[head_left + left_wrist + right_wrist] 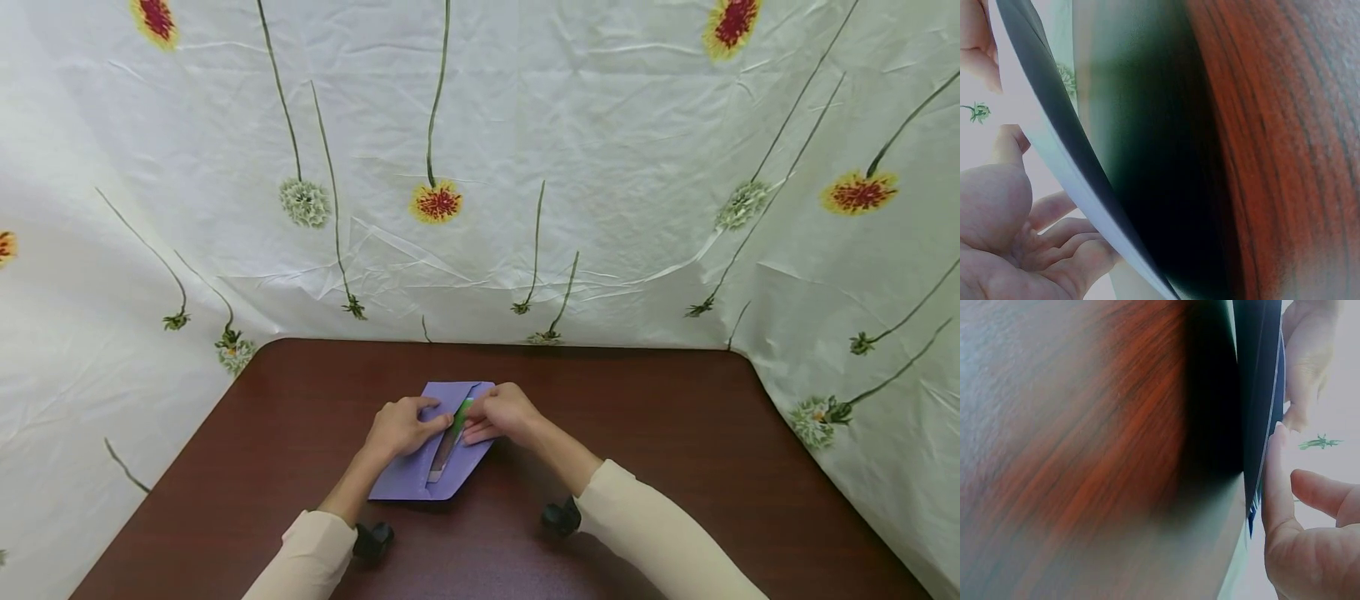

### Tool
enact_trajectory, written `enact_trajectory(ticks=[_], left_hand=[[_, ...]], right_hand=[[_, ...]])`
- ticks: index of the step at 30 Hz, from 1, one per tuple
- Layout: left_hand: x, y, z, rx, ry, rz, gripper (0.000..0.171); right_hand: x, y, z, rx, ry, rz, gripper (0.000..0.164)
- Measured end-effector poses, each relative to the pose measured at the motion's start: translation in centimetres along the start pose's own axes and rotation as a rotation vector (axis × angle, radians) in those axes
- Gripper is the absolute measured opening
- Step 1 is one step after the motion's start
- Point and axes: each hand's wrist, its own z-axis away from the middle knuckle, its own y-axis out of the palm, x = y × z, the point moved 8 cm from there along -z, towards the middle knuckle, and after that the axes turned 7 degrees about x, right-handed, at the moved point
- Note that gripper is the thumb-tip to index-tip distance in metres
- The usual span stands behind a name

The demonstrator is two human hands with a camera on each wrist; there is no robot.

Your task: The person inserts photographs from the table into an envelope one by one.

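Note:
A purple envelope point(401, 479) lies slantwise near the middle of the table, with a long slit opening across it. Inside the slit shows a green and brown printed slip point(451, 442) with a pale lower end; whether it is card or paper, I cannot tell. My left hand point(399, 427) grips the envelope from the left, its thumb at the slit's edge. From the right, my right hand point(506, 412) pinches the slip's green upper end, other fingers resting on the envelope. In the wrist views the envelope point(1063, 140) appears edge-on and the slip is hidden.
The dark reddish-brown table point(645, 450) has rounded far corners. A white cloth point(600, 125) printed with flowers hangs behind it and along both sides. Black wrist devices point(372, 540) sit below both wrists, close above the tabletop.

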Motion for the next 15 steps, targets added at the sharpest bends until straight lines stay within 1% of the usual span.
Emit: enact_trajectory(ticks=[7, 12, 15], left_hand=[[0.0, 0.0, -0.2, -0.007, 0.011, -0.005, 0.051], [-0.1, 0.0, -0.1, -0.008, 0.011, 0.001, 0.051], [-0.1, 0.0, -0.1, -0.008, 0.01, 0.0, 0.051]], right_hand=[[0.6, -1.0, 1.1, -0.002, -0.021, 0.032, 0.021], [0.4, -1.9, 1.6, -0.007, -0.019, 0.054, 0.025], [0.4, -2.3, 1.9, -0.013, -0.024, 0.058, 0.025]])
